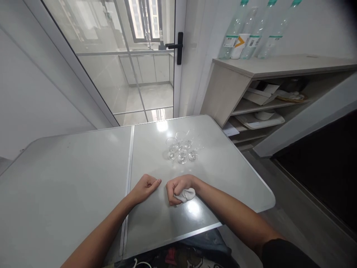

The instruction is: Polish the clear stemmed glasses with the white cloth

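My right hand [178, 189] is closed around a crumpled white cloth [186, 195], part of which bulges out below the thumb. To its left, my left hand [147, 185] rests on the table near the seam, its fingers curled into a loose fist with nothing showing in it. The two hands are apart. Beyond them, several clear stemmed glasses [182, 152] stand close together on the table, and neither hand touches them. Their outlines are faint against the grey surface.
The grey table [92, 167] has a metal seam [129, 156] across it. Behind it is a glazed door [150, 82] with a black handle [180, 48]. A shelf unit [234, 82] at the right carries several plastic bottles [252, 41] and a paper cup [239, 46].
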A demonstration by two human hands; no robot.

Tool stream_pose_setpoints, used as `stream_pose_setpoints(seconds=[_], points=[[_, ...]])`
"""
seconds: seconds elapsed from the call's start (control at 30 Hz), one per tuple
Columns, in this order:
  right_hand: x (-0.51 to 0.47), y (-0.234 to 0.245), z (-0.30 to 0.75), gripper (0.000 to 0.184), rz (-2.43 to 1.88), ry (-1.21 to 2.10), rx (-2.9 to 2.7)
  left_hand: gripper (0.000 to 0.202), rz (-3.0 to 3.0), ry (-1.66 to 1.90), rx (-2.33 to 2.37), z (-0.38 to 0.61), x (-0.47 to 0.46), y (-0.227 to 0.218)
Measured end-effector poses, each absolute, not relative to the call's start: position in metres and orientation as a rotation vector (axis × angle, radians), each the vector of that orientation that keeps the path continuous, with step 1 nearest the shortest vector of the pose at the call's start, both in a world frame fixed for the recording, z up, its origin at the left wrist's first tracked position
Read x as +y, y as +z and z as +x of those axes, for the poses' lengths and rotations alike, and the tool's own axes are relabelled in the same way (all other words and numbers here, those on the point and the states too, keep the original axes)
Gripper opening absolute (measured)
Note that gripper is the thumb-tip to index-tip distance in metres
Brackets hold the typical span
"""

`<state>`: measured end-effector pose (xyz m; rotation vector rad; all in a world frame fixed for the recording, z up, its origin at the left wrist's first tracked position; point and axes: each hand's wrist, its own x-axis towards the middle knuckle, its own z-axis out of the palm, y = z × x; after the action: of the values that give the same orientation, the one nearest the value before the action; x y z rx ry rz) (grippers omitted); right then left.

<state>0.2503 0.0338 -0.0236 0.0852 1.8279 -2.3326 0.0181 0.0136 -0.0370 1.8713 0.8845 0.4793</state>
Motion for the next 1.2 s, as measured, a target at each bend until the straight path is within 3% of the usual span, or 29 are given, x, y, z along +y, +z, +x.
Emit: stream_pose_setpoints(seconds=[0.2, 0.4, 0.47, 0.6, 0.67, 0.9, 1.2], points=[[0.035, -0.026, 0.249, 0.032, -0.065, -2.433, 1.79, 0.054, 1.909, 0.511, 0.885, 0.017, 0.014, -0.039], [0.036, -0.031, 0.246, 0.036, -0.137, -2.489, 1.757, 0.055, 1.904, 1.003, 1.105, 0.02, 0.008, -0.034], [0.036, -0.032, 0.244, 0.037, -0.212, -2.522, 1.75, 0.047, 1.897, 1.096, 1.156, 0.024, 0.006, -0.027], [0.037, -0.034, 0.241, 0.037, -0.256, -2.567, 1.74, 0.011, 1.888, 1.131, 1.129, 0.034, 0.01, 0.008], [0.036, -0.035, 0.239, 0.036, -0.252, -2.594, 1.724, 0.007, 1.899, 1.163, 1.101, 0.042, 0.015, 0.038], [0.038, -0.041, 0.235, 0.041, -0.303, -2.624, 1.758, 0.019, 2.158, 0.73, 1.031, 0.092, 0.044, 0.14], [0.04, -0.036, 0.232, 0.042, -0.286, -2.611, 1.785, 0.038, 2.463, 0.299, 1.064, 0.146, 0.093, 0.143]])
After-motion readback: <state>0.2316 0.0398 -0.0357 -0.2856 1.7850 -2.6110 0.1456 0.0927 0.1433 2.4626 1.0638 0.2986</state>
